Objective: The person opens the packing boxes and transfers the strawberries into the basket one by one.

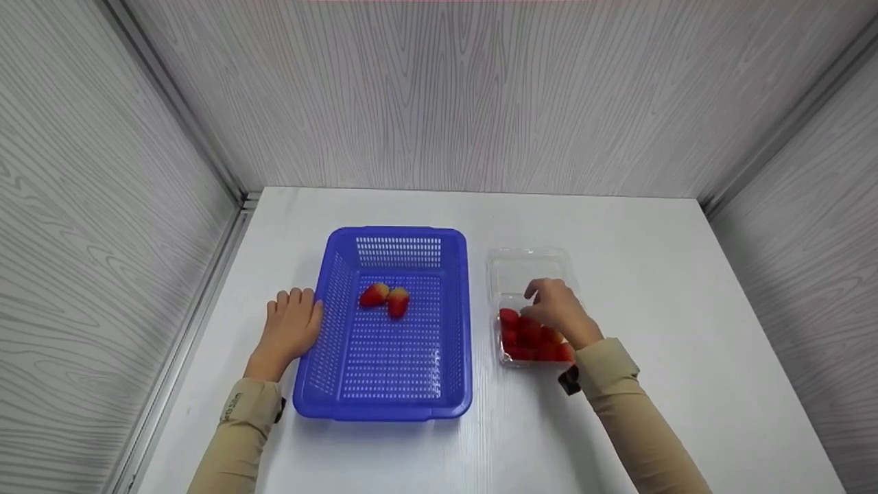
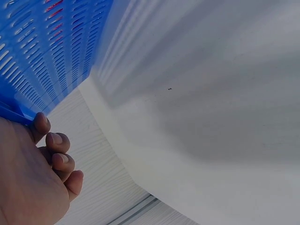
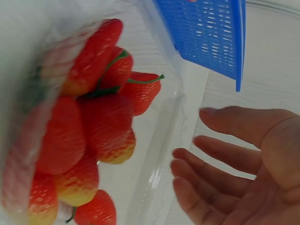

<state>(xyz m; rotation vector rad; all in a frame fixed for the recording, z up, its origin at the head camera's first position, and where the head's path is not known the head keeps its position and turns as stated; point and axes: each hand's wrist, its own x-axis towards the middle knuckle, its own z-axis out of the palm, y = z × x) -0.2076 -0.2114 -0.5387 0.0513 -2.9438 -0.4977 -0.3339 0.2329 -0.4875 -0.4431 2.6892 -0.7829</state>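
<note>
My left hand (image 1: 292, 326) grips the left rim of the blue basket (image 1: 384, 412), its fingertips curled at the rim in the left wrist view. Inside the basket, towards the back, lie two strawberries (image 1: 374, 294) that touch. To the right, my right hand (image 1: 557, 307) hovers over the clear plastic box (image 1: 504, 357), holding nothing. In the right wrist view its fingers (image 3: 211, 173) are spread and slightly bent, apart from the several strawberries (image 3: 107, 123) piled in the box. Some of those have green stems.
The box's transparent lid (image 1: 525, 267) lies folded back behind it. Basket and box stand side by side on a white table (image 1: 658, 309), with pale wood-grain panels (image 1: 439, 96) at the back and both sides.
</note>
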